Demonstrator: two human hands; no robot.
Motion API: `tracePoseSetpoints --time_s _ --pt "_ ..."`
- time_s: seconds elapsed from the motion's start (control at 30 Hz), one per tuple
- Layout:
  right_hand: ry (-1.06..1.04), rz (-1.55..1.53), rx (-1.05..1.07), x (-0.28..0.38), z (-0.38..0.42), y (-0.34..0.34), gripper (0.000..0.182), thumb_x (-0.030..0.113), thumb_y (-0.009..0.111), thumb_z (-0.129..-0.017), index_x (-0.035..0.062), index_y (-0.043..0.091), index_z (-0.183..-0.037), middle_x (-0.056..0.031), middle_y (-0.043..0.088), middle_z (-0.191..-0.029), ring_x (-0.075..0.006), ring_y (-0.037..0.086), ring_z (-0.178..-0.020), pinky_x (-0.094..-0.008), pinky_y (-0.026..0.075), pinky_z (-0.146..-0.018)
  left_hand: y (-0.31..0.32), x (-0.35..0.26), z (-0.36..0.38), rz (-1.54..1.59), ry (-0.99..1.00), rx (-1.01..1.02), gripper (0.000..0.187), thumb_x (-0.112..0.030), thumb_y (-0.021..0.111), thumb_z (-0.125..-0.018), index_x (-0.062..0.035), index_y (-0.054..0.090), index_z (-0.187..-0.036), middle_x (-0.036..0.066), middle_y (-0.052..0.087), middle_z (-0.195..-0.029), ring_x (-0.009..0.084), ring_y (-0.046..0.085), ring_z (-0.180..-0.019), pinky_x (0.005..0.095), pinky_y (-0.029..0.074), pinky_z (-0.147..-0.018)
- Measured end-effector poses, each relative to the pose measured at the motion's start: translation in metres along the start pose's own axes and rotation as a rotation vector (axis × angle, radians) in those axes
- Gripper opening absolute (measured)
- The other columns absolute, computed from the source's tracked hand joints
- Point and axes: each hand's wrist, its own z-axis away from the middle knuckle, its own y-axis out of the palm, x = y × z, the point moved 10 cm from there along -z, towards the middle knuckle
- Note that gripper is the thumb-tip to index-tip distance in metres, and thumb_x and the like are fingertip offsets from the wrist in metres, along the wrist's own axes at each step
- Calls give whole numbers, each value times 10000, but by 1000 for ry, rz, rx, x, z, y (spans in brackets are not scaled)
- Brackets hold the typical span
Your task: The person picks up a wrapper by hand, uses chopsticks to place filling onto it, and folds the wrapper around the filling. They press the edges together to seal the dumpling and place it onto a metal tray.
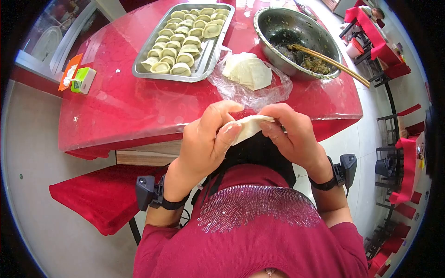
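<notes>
Between my two hands, just past the table's near edge, is a folded dumpling wrapper (249,129). My left hand (208,134) pinches its left end, and my right hand (292,132) pinches its right end. Whether filling is inside cannot be seen. Beyond my hands, a stack of flat wrappers (247,72) lies on a clear plastic bag (278,90). Rows of folded dumplings (183,41) fill most of a metal tray (209,58). To the right, a steel bowl (273,48) holds filling (315,65), with wooden chopsticks (340,67) resting over its rim.
The red-covered table (116,106) has an orange and green tissue pack (83,79) at its left. A red-covered seat (92,194) stands at lower left. Along the right are more red-covered tables (408,162) and chairs, with a person (378,13) at the far upper right.
</notes>
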Motion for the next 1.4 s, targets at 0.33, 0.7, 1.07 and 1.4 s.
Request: tracePoseSetpoints --time_s 0.33,0.7,1.07,1.4 --pt "26 -130 -140 -8 7 -15 147 44 555 -806 6 513 -942 -63 549 -660 -95 552 -536 -223 432 -473 15 32 16 237 -416 56 134 -82 531 -835 10 534 -932 90 603 -701 118 585 -600 232 466 -545" --pt "-138 284 14 9 -6 -24 197 45 631 -710 17 546 -886 -137 588 -758 -282 602 -682 -316 486 -576 15 8 -4 -14 -73 151 178 -33 577 -777 -4 549 -950 128 594 -736 214 598 -598 281 463 -526" --pt "-103 532 147 4 -5 -13 200 38 629 -651 32 558 -838 -100 573 -693 -256 587 -633 -323 464 -545 39 0 -11 -556 155 495 129 -89 576 -663 -45 528 -775 67 506 -625 244 547 -608 333 439 -548" --pt "3 767 168 -11 -1 -6 135 105 594 -686 49 471 -673 -81 514 -619 -248 556 -613 -341 427 -500 57 -9 -19 -711 313 541 89 -100 562 -655 -63 493 -696 47 487 -597 216 543 -588 323 426 -543"
